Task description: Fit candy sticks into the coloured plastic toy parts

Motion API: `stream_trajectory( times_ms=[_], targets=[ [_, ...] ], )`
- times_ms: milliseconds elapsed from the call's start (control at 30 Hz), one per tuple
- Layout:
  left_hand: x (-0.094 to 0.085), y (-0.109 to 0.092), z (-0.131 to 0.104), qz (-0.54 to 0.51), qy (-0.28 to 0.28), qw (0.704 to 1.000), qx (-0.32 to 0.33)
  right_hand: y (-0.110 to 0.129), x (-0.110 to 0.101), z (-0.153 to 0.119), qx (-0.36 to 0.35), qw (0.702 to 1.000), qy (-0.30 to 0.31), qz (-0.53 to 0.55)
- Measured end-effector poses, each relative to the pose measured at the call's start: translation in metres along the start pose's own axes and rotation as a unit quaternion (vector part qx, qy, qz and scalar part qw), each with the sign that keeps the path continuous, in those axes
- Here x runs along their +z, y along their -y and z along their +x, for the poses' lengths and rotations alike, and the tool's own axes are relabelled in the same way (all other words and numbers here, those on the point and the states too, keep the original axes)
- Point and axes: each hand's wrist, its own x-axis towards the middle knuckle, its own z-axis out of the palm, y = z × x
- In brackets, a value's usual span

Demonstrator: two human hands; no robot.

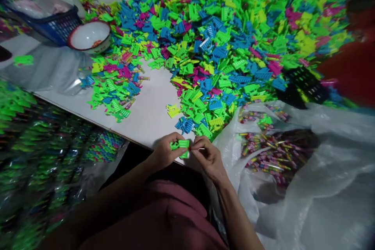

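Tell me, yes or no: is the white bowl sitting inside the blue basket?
No: the white bowl stands on the table beside the blue basket, outside its wall.

This looks like a small workshop where toys get put together. A huge heap of green, blue, yellow and pink plastic pieces (228, 35) covers the white counter (152, 105). A clear plastic bag of small colourful sticks (275, 152) sits at the lower right.

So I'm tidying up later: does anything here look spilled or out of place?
One green piece lies alone on the clear plastic sheet at the left, apart from the big heap of plastic pieces. A smaller cluster has also spread away from the heap across the white table.
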Motion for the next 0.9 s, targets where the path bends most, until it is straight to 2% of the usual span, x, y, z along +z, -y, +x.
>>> stream_trajectory(
  times_ms=[133, 233, 300, 433, 500, 633, 733, 800, 900],
  targets=[
    [0.000, 0.012, 0.005, -0.118, 0.001, 0.992, -0.036, -0.003, -0.001, 0.004, 0.015, 1.000, -0.012, 0.013],
    [-0.005, 0.006, 0.013, -0.136, 0.015, 0.990, -0.042, -0.001, 0.003, 0.011, 0.008, 1.000, -0.012, 0.002],
    [-0.009, -0.002, 0.018, -0.139, 0.015, 0.990, -0.032, 0.002, 0.009, 0.015, -0.003, 0.999, -0.041, -0.010],
    [-0.013, -0.014, 0.021, -0.072, -0.038, 0.997, 0.016, 0.008, 0.019, 0.016, -0.069, 0.985, -0.111, -0.110],
    [-0.012, -0.016, 0.020, -0.033, -0.047, 0.998, 0.031, 0.010, 0.020, 0.016, -0.102, 0.976, -0.104, -0.162],
    [-0.007, -0.017, 0.019, 0.015, -0.055, 0.997, 0.050, 0.013, 0.016, 0.013, -0.125, 0.965, -0.080, -0.215],
    [-0.005, -0.021, 0.014, 0.094, -0.072, 0.988, 0.100, 0.016, 0.014, 0.010, -0.142, 0.959, -0.051, -0.240],
    [-0.006, -0.026, 0.010, 0.146, -0.057, 0.980, 0.122, 0.016, 0.013, 0.007, -0.135, 0.966, -0.050, -0.213],
    [-0.007, -0.031, 0.006, 0.181, -0.006, 0.978, 0.107, 0.012, 0.011, 0.002, -0.078, 0.991, -0.062, -0.088]
  ],
)
